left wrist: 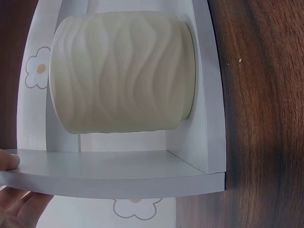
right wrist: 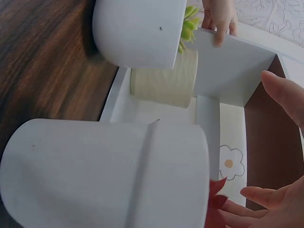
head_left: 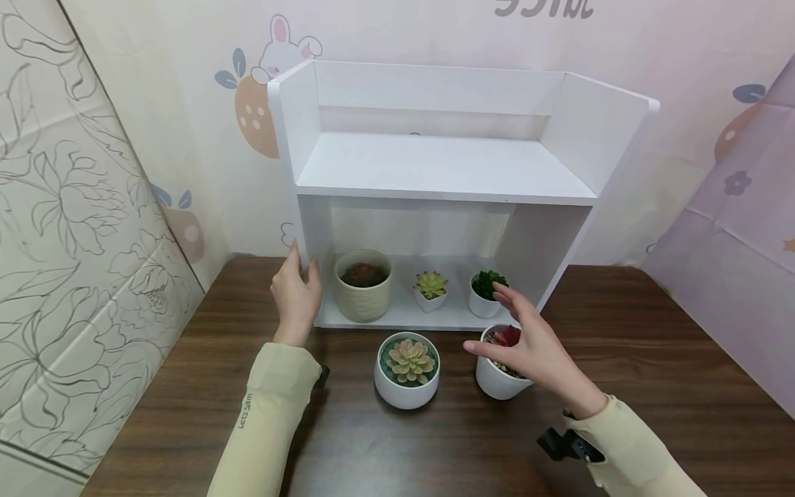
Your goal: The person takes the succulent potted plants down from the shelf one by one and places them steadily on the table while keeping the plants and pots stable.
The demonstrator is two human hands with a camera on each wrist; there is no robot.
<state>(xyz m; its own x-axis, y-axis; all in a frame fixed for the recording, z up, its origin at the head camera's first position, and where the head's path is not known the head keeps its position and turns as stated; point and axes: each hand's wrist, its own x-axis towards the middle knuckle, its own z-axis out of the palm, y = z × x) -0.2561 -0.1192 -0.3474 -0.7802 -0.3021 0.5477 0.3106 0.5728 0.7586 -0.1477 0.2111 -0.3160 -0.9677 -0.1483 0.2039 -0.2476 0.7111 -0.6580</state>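
Note:
My left hand (head_left: 297, 293) holds the left side panel of a white two-tier shelf (head_left: 447, 166). In the left wrist view, the thumb (left wrist: 9, 160) lies on the panel's inner face and fingers are on its outer side. My right hand (head_left: 540, 348) hovers over a white pot (head_left: 499, 383) with a red succulent (head_left: 511, 335), thumb and fingers spread wide apart. In the right wrist view the red leaves (right wrist: 216, 197) are close to the fingers; I cannot tell whether they touch. A white pot with a pale green-pink succulent (head_left: 410, 362) stands left of it on the table.
On the lower shelf stand a large cream pot (head_left: 366, 304), a small yellow-green succulent (head_left: 431, 284) and a dark green plant (head_left: 487, 283) in a white pot. The dark wooden table (head_left: 596, 304) lies beneath. Patterned panels (head_left: 81, 228) rise behind and at both sides.

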